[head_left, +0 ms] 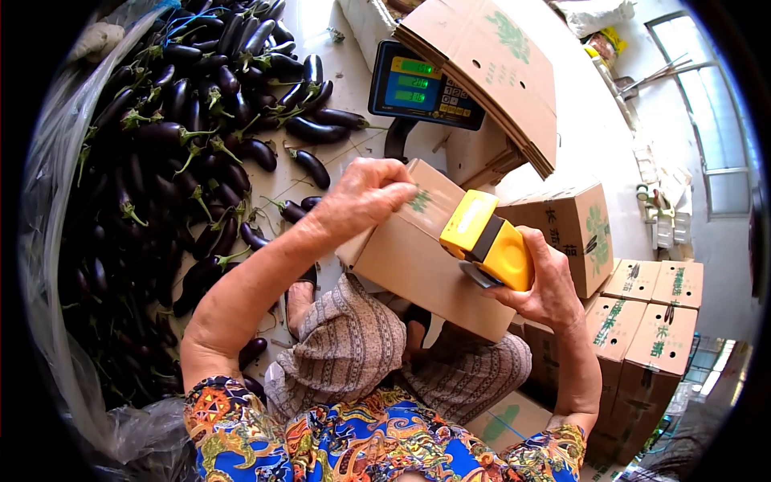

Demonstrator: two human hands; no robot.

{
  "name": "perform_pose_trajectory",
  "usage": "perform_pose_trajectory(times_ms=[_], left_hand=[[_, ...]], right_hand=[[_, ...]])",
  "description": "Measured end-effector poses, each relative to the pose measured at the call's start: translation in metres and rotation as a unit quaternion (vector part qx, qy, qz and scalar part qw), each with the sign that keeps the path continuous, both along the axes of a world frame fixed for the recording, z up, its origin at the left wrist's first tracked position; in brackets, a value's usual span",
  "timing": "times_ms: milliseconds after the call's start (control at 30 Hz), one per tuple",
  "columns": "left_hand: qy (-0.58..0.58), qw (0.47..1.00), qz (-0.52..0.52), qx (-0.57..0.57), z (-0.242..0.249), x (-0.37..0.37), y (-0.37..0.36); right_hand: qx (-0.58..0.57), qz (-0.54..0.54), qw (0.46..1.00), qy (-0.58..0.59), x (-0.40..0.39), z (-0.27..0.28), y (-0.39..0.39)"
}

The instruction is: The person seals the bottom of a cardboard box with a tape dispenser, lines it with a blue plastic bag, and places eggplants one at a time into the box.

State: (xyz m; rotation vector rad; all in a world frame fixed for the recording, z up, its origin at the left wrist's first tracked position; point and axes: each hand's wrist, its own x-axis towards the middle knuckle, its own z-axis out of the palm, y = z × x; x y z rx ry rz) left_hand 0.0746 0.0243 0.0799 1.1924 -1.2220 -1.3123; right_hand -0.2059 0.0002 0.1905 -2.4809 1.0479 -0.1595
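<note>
A brown cardboard box (418,265) with a green leaf print rests at my knees, tilted. Above its right part is a yellow tape dispenser (507,253) with a black band; my right hand (550,281) is closed round its right end. My left hand (369,191) is at the box's upper left edge, fingers pinched together near the green print. Whatever those fingers hold, if anything, is too small to make out.
Many eggplants (193,120) are heaped at the left beside clear plastic sheeting (60,201). A lit digital scale display (422,84) stands beyond the box, with flattened cartons (498,64) next to it. Printed boxes (634,321) are stacked at the right.
</note>
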Motion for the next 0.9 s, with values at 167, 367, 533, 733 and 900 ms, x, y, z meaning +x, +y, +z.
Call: perform_pose_trajectory(times_ms=[167, 367, 533, 733, 900], left_hand=[[0.048, 0.990, 0.105, 0.077, -0.023, 0.075, 0.011], [0.080, 0.982, 0.121, 0.121, -0.055, 0.110, 0.027], [0.218, 0.961, 0.129, 0.114, -0.073, 0.108, 0.022], [0.232, 0.955, 0.134, 0.127, -0.094, 0.100, 0.018], [0.361, 0.918, 0.140, 0.089, -0.093, 0.082, 0.011]], right_hand=[[-0.006, -0.025, 0.999, 0.028, -0.014, 0.003, 0.005], [-0.019, -0.025, 0.996, 0.081, -0.009, 0.000, 0.005], [-0.037, -0.010, 0.995, 0.094, -0.001, -0.003, 0.004], [-0.029, -0.016, 0.998, 0.059, 0.006, -0.004, 0.004], [-0.009, -0.062, 0.998, 0.014, 0.000, -0.008, 0.002]])
